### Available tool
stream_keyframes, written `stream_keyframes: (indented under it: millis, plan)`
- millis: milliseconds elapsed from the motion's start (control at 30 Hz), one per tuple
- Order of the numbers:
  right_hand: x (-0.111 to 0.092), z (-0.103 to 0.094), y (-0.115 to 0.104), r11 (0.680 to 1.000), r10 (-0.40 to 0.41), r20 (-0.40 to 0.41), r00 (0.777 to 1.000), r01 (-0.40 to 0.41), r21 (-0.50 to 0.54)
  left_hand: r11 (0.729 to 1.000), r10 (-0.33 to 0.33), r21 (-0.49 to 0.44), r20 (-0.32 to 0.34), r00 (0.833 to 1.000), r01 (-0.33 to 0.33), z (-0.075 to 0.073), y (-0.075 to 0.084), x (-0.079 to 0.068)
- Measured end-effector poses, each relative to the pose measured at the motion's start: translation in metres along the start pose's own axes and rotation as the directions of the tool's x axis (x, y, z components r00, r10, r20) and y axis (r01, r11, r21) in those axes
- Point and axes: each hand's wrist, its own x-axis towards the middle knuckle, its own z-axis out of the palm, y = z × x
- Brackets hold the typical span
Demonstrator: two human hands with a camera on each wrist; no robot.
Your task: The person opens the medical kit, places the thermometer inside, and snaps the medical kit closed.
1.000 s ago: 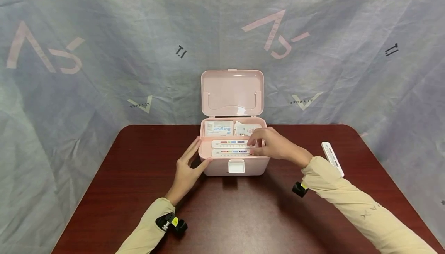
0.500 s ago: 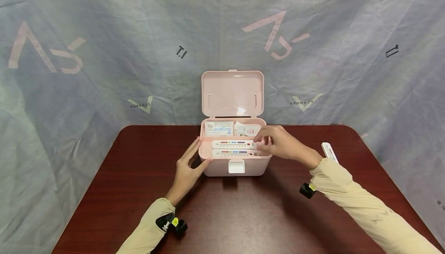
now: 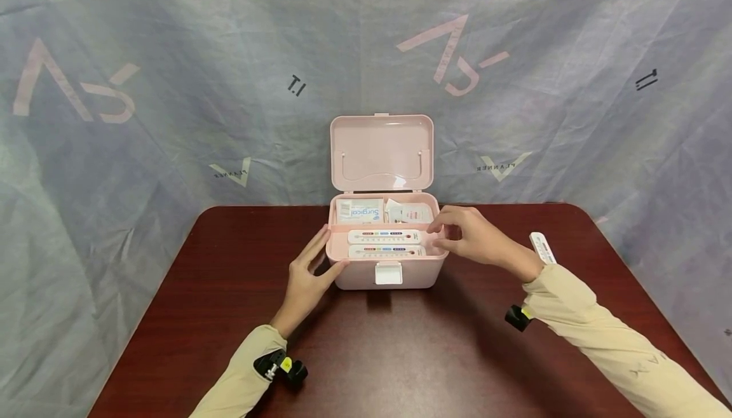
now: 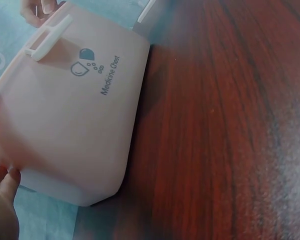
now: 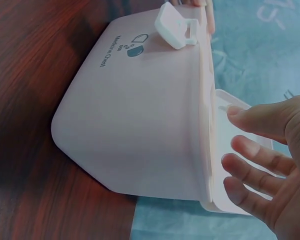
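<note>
A grey cloth (image 3: 229, 56) hangs behind the dark red surface (image 3: 366, 367), on which one pink box (image 3: 351, 276) stands at the far edge with its lid (image 3: 382, 141) raised. The left hand (image 3: 305, 283) rests on the box's left end, fingers and thumb spread, gripping nothing. The right hand (image 3: 471, 237) is at the right end, its fingers loosely bent and holding nothing. The rear part of the box holds two packs: a "Surgical" one (image 3: 360, 213) on the left and a white one (image 3: 414, 213) on the right. In the front part two thermometers (image 3: 377, 237) lie side by side; a third thermometer (image 3: 541, 248) lies on the surface to the right, partly hidden by the sleeve. A second ago the right hand covered the right ends of the two in the box; now it has drawn rightward, leaving both uncovered, while the left hand has stayed put.
</note>
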Motion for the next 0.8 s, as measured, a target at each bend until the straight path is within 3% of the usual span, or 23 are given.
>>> stream_keyframes:
  millis: [300,800]
  plan:
    - [-0.010,-0.004,0.004,0.999,-0.039,-0.051,0.998,0.038,-0.015,1.000,0.003,-0.011,-0.004,1.000,-0.003,0.000,-0.003,0.000]
    - [-0.028,-0.012,0.009,0.999,-0.019,-0.075,0.997,0.017,-0.028,1.000,-0.007,-0.016,-0.003,1.000,0.007,0.000,-0.003,-0.001]
